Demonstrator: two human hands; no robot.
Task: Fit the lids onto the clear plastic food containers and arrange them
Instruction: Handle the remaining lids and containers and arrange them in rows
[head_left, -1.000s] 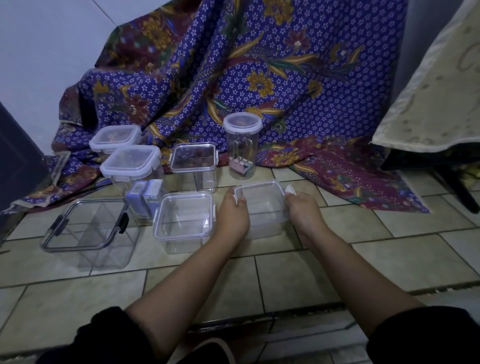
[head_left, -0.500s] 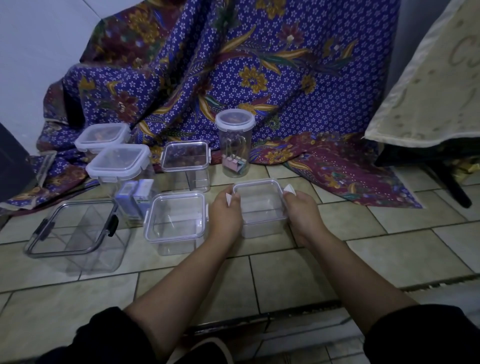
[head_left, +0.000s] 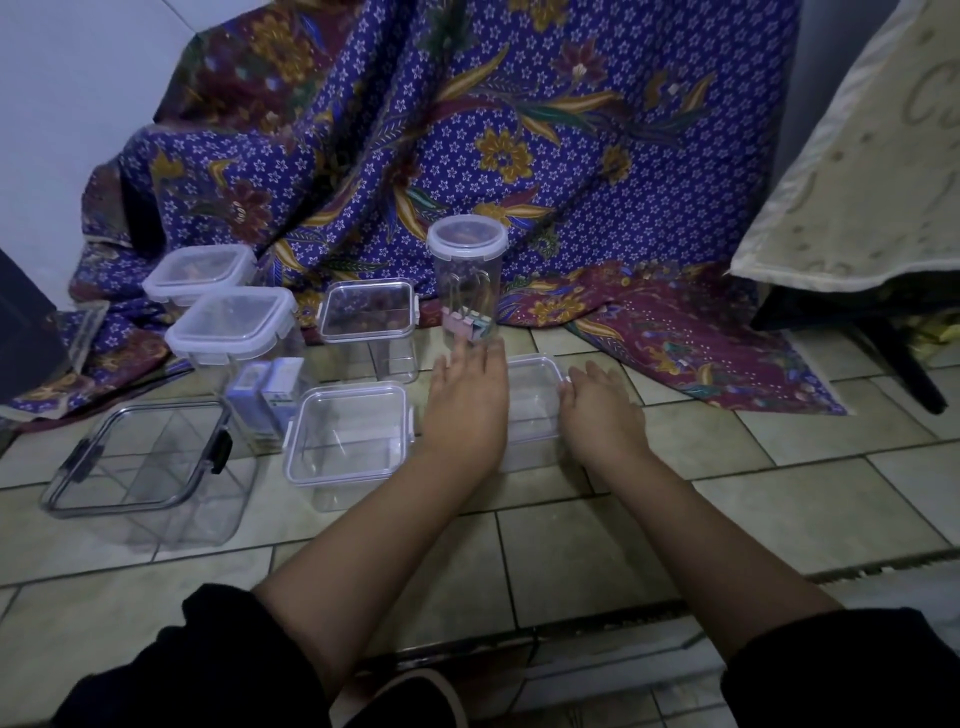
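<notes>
A small square clear container (head_left: 535, 395) with its lid on stands on the tiled floor between my hands. My left hand (head_left: 467, 400) lies flat over its left side, fingers straight and reaching toward the foot of a tall round lidded jar (head_left: 467, 280). My right hand (head_left: 597, 410) grips the container's right edge with curled fingers. To the left stands another lidded square container (head_left: 348, 441), and farther left a large clear one with black latches (head_left: 140, 467).
Behind stand a clear-lidded container (head_left: 370, 322) and two white-lidded ones (head_left: 234, 327) (head_left: 200, 270), the nearer holding small boxes (head_left: 270, 395). A purple floral cloth (head_left: 467, 130) drapes the back. A cream cover (head_left: 857, 182) hangs at right, a dark object (head_left: 26, 343) at left.
My left hand has let go of the container's left flap and stretched forward, fingers now straight. The side flaps that stood up are down. My right hand stays on the right edge.
</notes>
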